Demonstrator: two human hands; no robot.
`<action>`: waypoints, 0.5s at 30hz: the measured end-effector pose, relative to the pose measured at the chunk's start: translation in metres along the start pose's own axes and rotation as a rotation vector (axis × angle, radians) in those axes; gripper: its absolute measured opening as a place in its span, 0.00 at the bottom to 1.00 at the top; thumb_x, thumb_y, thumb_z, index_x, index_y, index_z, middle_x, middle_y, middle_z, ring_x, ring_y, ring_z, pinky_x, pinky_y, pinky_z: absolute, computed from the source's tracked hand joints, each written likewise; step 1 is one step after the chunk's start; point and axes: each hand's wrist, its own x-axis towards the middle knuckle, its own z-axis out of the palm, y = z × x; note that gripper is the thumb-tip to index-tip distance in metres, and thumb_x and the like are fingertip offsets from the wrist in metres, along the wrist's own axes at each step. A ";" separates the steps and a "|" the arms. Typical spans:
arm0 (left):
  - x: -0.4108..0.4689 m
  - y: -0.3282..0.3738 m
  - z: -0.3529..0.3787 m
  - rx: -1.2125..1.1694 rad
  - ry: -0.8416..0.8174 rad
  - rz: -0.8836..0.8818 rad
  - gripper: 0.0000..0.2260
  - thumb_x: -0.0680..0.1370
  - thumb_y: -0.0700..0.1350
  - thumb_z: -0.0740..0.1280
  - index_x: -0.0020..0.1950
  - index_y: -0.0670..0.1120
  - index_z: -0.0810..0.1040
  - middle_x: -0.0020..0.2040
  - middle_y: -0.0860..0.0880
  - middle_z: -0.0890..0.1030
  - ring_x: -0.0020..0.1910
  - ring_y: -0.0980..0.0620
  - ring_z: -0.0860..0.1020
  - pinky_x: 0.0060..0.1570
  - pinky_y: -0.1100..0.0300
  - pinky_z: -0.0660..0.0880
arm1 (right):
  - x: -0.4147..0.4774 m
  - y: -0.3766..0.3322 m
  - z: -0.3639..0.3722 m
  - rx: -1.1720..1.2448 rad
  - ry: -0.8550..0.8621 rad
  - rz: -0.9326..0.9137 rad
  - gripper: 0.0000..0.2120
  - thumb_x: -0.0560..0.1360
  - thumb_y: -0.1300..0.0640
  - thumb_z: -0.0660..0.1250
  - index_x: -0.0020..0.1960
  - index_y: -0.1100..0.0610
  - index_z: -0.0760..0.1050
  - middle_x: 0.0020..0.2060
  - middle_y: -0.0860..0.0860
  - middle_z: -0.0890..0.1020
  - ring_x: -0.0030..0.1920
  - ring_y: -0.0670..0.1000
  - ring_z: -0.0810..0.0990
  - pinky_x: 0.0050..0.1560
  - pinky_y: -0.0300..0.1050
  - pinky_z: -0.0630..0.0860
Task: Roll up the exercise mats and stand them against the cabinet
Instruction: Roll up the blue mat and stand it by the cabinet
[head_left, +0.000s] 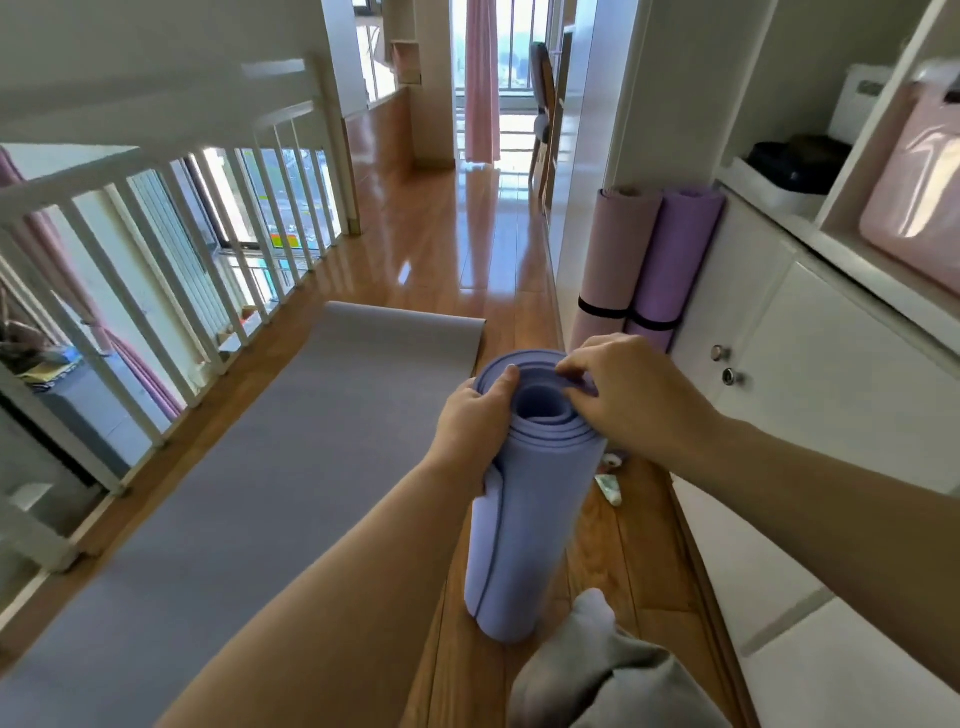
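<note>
A rolled periwinkle-blue foam mat (519, 519) is stood on end on the wooden floor (441, 234), near right, apparently so its spiral can be tightened. It is steadied by the left hand (475, 421), curled round its side, while its top layers are pinched by the right hand's (623, 395) fingers (574, 371). A pink roll (608, 260) and a purple roll (675, 260) are propped against the white cabinet (831, 364); a grey mat (291, 441) is left flat.

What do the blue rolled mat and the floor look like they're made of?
The blue rolled mat: probably soft foam or rubber, matte; thick layers coil smoothly without creasing. The floor: wood or wood-look laminate, glossy; plank seams, grain and bright window reflections show.
</note>
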 end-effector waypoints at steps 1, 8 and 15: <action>-0.002 -0.001 0.003 -0.018 0.008 0.000 0.14 0.80 0.56 0.61 0.56 0.48 0.74 0.47 0.48 0.81 0.44 0.52 0.80 0.40 0.58 0.77 | 0.000 -0.002 -0.002 -0.065 -0.045 0.000 0.10 0.77 0.54 0.65 0.54 0.56 0.81 0.47 0.53 0.83 0.48 0.53 0.77 0.54 0.50 0.74; -0.017 0.000 0.016 -0.001 0.030 0.012 0.19 0.80 0.57 0.61 0.63 0.45 0.72 0.50 0.47 0.80 0.45 0.52 0.78 0.48 0.54 0.76 | -0.007 -0.022 -0.005 -0.332 -0.158 0.105 0.11 0.79 0.59 0.61 0.60 0.56 0.77 0.52 0.53 0.80 0.54 0.54 0.72 0.54 0.46 0.68; -0.015 0.004 0.013 0.022 0.057 -0.006 0.20 0.81 0.55 0.60 0.67 0.44 0.69 0.51 0.48 0.74 0.42 0.52 0.72 0.47 0.53 0.71 | 0.009 -0.032 -0.007 -0.158 -0.239 0.301 0.08 0.75 0.60 0.67 0.53 0.59 0.78 0.47 0.56 0.79 0.48 0.55 0.76 0.47 0.46 0.72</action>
